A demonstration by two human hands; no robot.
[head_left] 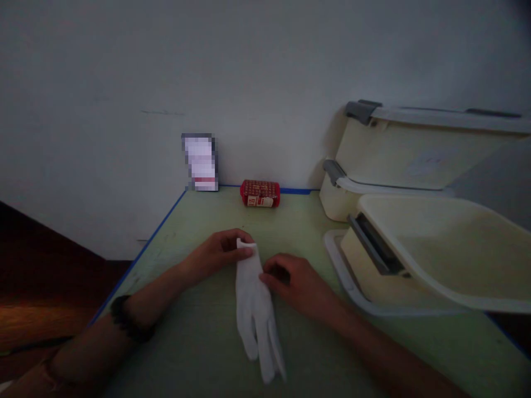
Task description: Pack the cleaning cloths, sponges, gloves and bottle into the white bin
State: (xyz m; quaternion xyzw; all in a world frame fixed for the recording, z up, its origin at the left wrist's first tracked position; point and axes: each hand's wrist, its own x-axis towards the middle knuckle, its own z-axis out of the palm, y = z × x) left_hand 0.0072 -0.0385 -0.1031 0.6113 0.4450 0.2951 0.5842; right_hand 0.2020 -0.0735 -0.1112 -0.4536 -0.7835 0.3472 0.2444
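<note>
A white glove (250, 293) hangs in front of me with its fingers pointing down toward the near side of the table. My left hand (224, 247) pinches the cuff at the top, thumb in front and fingers behind. On the glove's right edge, below the cuff, my right hand (288, 276) is closed with thumb and forefinger at the fabric. Its other fingers are curled and partly hidden. Whether the glove's fingertips touch the tabletop, I cannot tell.
Against the wall lies a red patterned cylindrical package (260, 194). A blurred-out phone (202, 163) leans left of it. At right stand stacked cream boxes (398, 149) with grey latches, and an open cream bin (415, 249) beside a pale lid (352, 293). Blue tape edges the table (211, 221).
</note>
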